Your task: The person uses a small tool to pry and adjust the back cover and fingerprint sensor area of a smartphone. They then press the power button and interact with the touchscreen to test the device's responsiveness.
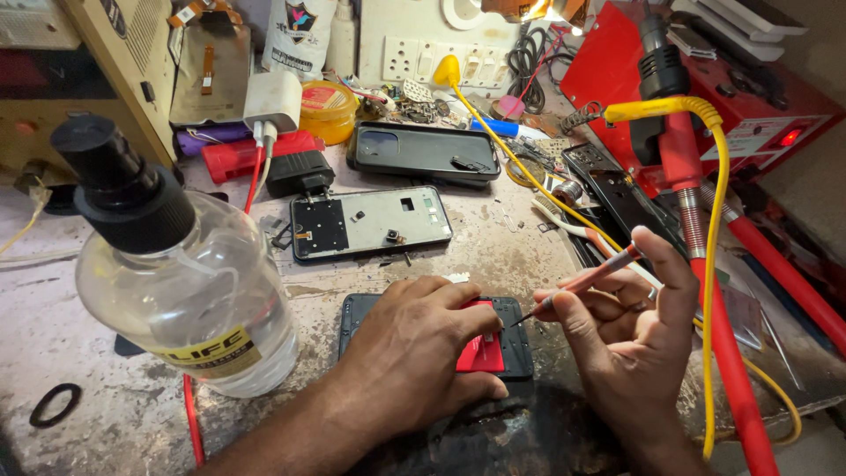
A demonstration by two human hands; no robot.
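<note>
Bright, warm and even across the bench (pixel 79 353). Strongest source at top centre: a lamp (pixel 538 9) blown out to white-yellow glare. Soft, short shadows under the left hand (pixel 414 353) and right hand (pixel 630 330), falling toward the camera. Specular glints on the clear bottle (pixel 189 291), on the glossy phone case (pixel 423 152) and along the red hose (pixel 718 353). Sharp focus through the middle; slight softness in the near bottle cap and far corners. Wide-angle bending at the edges, bottle swollen large at left, lines bowed at right. No motion blur on the fingers.
</note>
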